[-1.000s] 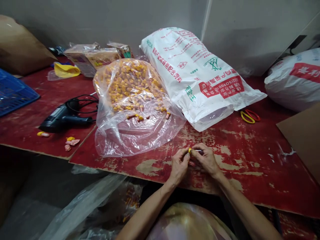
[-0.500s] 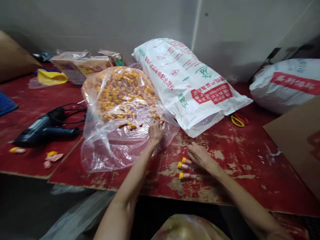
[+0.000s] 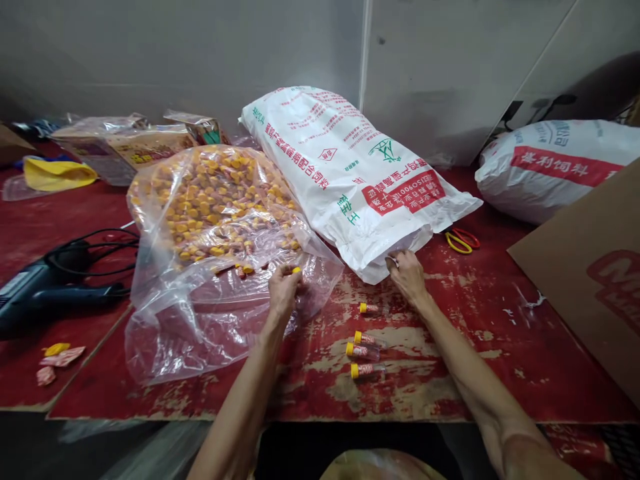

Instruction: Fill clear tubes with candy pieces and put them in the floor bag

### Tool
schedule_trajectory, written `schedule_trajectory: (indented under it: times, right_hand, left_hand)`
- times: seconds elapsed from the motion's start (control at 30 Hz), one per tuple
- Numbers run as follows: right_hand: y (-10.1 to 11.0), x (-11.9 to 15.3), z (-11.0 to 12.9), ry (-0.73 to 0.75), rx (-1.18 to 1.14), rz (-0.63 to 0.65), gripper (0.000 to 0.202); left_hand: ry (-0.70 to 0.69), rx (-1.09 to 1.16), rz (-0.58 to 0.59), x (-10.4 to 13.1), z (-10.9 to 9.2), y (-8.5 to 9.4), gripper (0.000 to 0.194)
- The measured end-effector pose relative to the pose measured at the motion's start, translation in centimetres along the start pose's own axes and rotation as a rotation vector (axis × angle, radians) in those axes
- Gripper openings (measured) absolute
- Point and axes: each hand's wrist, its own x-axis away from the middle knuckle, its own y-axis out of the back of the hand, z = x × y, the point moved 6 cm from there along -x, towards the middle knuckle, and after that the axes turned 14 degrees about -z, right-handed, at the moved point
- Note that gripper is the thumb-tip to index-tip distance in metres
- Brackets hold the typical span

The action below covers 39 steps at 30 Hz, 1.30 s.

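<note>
My left hand is closed at the mouth of a clear plastic bag, with a yellow cap at its fingertips. Many yellow caps with red-and-white wraps fill the bag's upper part. At the lower opening of a white woven sack, my right hand has its fingers curled together; what they pinch is too small to make out. Between my forearms lie several clear tubes with yellow caps and red-and-white wraps, one apart from the others.
A dark heat gun with a coiled cable lies at left, behind loose wraps and a cap. Red-and-yellow-handled scissors sit beside the sack. A cardboard box and another white sack stand at right.
My right hand has moved from beside the tubes up to the white sack's opening. One more capped tube now lies in view. My left hand has drawn back slightly with a yellow cap.
</note>
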Motion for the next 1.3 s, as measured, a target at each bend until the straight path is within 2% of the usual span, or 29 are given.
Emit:
schedule_trajectory:
  times: [0.13,0.23,0.37,0.5,0.63,0.73,0.8,0.93,1.0,1.13,1.2,1.3]
  right_hand:
    - [-3.7,-3.0,1.7,0.101,0.202,0.289,0.033]
    - [-5.2,-3.6,2.0,0.070,0.233,0.341,0.040]
    - [-5.6,-3.1,0.7,0.035,0.293,0.395,0.044]
    - [-5.0,-2.3,-0.1,0.038,0.311,0.402,0.040]
    - [-3.9,-2.0,-0.1,0.007,0.291,0.351,0.036]
    - [-2.1,-1.5,-0.4,-0.023,0.267,0.287,0.039]
    - [-0.4,-0.3,-0.4,-0.025,0.151,0.264,0.037]
    - [3.0,4.2,1.8,0.041,-0.423,0.336,0.031]
    - [4.3,6.5,3.3,0.057,-0.601,0.396,0.030]
    - [5.2,9.2,5.9,0.071,-0.701,0.394,0.028]
    - [4.9,9.7,6.7,0.093,-0.681,0.379,0.026]
    - [4.4,10.2,7.5,0.116,-0.641,0.342,0.023]
  left_hand:
    - [0.338,0.430,0.077,4.5,0.8,1.9,0.030]
    - [0.556,0.683,0.090,7.3,0.8,2.5,0.036]
    - [0.659,0.773,0.111,9.4,0.8,2.7,0.037]
    - [0.677,0.807,0.154,10.6,0.8,2.3,0.035]
    - [0.666,0.849,0.129,11.4,0.9,2.5,0.037]
    - [0.668,0.871,0.143,12.0,0.7,2.8,0.039]
    - [0.682,0.868,0.150,12.5,0.5,2.8,0.040]
    - [0.672,0.856,0.114,13.9,-0.2,1.7,0.041]
    - [0.646,0.848,0.121,14.8,-0.6,0.7,0.041]
    - [0.602,0.800,0.124,16.9,-1.0,-0.8,0.038]
    - [0.579,0.772,0.123,17.9,-1.0,-0.9,0.035]
    - [0.510,0.673,0.182,19.2,-1.3,-0.7,0.027]
